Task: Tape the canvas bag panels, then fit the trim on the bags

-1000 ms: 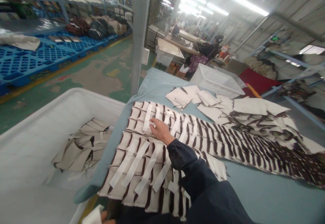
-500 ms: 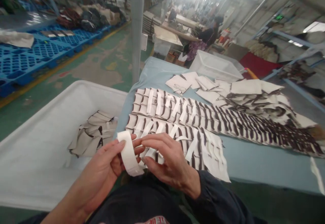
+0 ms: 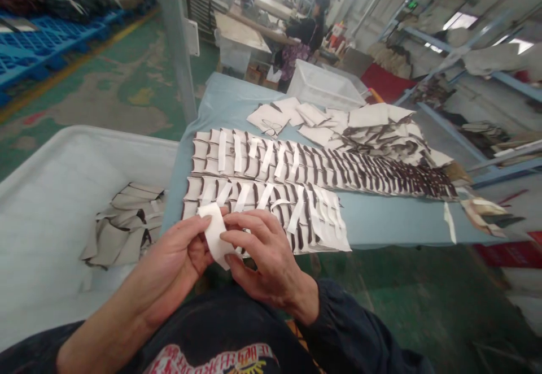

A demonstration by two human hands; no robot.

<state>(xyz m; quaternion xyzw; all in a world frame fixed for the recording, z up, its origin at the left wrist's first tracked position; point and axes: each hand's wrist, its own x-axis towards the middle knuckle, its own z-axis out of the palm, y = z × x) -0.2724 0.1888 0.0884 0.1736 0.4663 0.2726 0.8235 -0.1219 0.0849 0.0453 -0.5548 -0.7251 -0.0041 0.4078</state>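
A white strip is held up between the two hands, in front of the dark top and seen against the near side of the table. By the left hand it is gripped near its upper end, the thumb laid on its face and the fingers curled behind. By the right hand its lower part is met with bent fingers, the thumb kept close to the lower end; whether it is pinched there cannot be told.

Just beyond the fingers, cream pieces with dark edges are laid overlapping in two bands. The near band is the shorter and is partly hidden by the hands; the far band is stretched along the table to the right. Across the left part of each band, more white strips are laid. Behind the far band, loose pieces are scattered, and to their right a heap is piled up. At the far edge a clear tub is seen.

To the left of the table a white bin is placed, with cream pieces jumbled inside. Beyond the table a post, a blue pallet and a person in dark clothing are seen.
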